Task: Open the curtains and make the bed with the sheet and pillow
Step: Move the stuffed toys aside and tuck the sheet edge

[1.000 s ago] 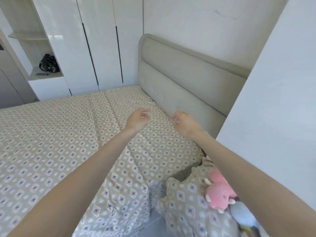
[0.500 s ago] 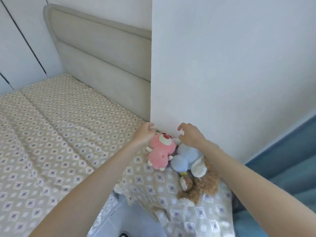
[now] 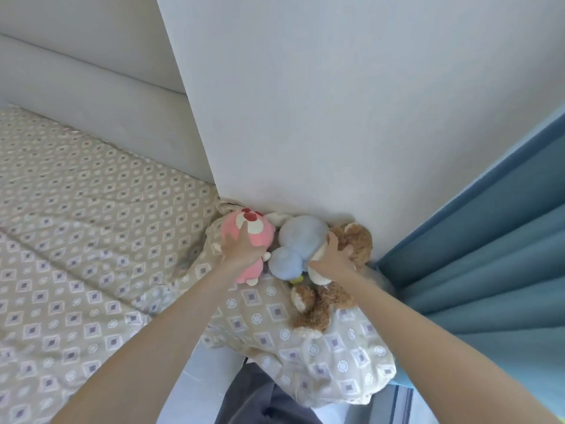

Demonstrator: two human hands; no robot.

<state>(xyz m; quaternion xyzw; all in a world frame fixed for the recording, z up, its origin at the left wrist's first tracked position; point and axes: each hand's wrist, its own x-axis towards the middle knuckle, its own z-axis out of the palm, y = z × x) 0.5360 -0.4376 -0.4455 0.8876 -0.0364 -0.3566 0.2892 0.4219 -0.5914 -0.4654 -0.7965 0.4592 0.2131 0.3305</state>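
From the head view, the left hand [image 3: 241,249] lies on the pink plush toy [image 3: 244,237], fingers spread over its body and curling around it in a loose grasp. The right hand [image 3: 333,258] presses with splayed fingers on the spot where the pale blue plush toy [image 3: 296,243] meets the brown teddy bear [image 3: 330,298]; whether it actually grips either one cannot be told.

All three toys sit side by side on the pillow [image 3: 293,335], at its far edge, touching the white wall [image 3: 336,102]. The pillow, in a beige case with a diamond print, rests beside the near right corner of the bed, its left edge against the mattress.

The sheet [image 3: 76,234], in the same print, is spread over the mattress with a few long creases and reaches up to the grey padded headboard [image 3: 101,93].

The blue curtain [image 3: 489,255] hangs in folds at the right, just beside the teddy bear and the pillow's right edge. Dark trousers [image 3: 260,399] show at the bottom.
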